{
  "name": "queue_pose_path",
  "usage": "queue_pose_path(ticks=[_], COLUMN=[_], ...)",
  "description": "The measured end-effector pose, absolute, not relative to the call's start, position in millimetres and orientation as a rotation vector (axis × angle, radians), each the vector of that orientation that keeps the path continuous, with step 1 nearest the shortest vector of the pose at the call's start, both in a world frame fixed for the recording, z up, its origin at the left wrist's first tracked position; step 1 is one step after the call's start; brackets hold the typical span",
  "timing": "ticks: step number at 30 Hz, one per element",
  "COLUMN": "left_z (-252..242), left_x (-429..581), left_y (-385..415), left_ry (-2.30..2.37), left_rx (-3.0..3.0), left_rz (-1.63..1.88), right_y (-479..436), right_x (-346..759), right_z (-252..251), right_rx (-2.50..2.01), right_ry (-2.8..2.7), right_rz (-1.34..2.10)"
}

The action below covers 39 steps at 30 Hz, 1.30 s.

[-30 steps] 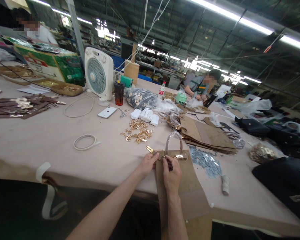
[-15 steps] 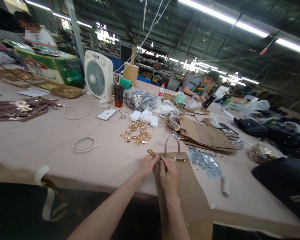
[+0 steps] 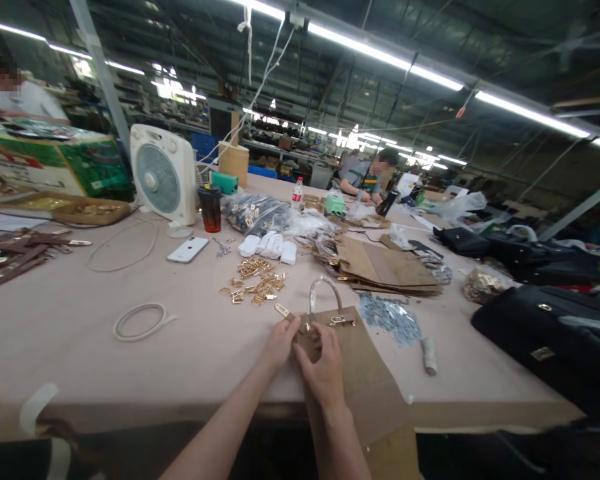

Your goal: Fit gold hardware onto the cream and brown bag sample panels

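Note:
A tan bag panel lies at the table's front edge and hangs over it. A plastic-wrapped handle arches from its upper end, with a gold metal fitting by its right foot. My left hand is closed on a brown strap, pinching it at the panel's upper left corner; the strap's gold-plated tip sticks out beyond the fingers. My right hand rests over the panel beside it, thumb and fingers apart, fingertips near the handle's left foot. Its curled fingers partly hide what lies under them.
Gold buckle parts lie in a heap ahead, with a phone and a tape roll to the left. Stacked tan panels, grey pieces and a black bag are on the right. A person sits across the table.
My right thumb and fingers have spread from a pinch near the strap. The left hand still holds the strap. The view has turned right, so things appear further left.

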State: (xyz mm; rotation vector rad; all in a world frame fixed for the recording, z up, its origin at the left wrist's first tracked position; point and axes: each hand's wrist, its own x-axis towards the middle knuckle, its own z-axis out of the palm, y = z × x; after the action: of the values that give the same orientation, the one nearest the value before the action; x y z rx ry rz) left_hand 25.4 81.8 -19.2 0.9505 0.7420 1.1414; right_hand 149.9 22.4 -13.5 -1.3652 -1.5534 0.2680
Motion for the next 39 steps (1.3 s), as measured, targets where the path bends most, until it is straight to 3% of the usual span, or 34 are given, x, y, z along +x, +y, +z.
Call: queue_pose_path(ticks=[7, 13, 21, 29, 34, 39], left_z=[-22, -25, -31, -25, -21, 13], left_x=[22, 15, 21, 49, 95, 122], left_y=[82, 71, 70, 55, 23, -10], left_ry=[0.965, 0.774, 0.569, 0.772, 0.71, 0.323], left_rx=[1.242, 1.396, 1.146, 1.327, 1.179, 0.956], left_rz=[1.116, 1.143, 1.013, 0.824, 0.7, 0.693], right_y=[8, -7, -54, -115, -152, -175], right_x=[133, 131, 185, 249, 284, 326], right_z=[-17, 3, 22, 77, 115, 137], right_rx=[-1.577, -1.558, -1.598, -1.599, -1.577, -1.664], right_ry=[-1.638, -1.586, -1.637, -1.748, -1.751, -1.513], right_rz=[0.098, 0.005, -0.058, -0.145, -0.05, 0.319])
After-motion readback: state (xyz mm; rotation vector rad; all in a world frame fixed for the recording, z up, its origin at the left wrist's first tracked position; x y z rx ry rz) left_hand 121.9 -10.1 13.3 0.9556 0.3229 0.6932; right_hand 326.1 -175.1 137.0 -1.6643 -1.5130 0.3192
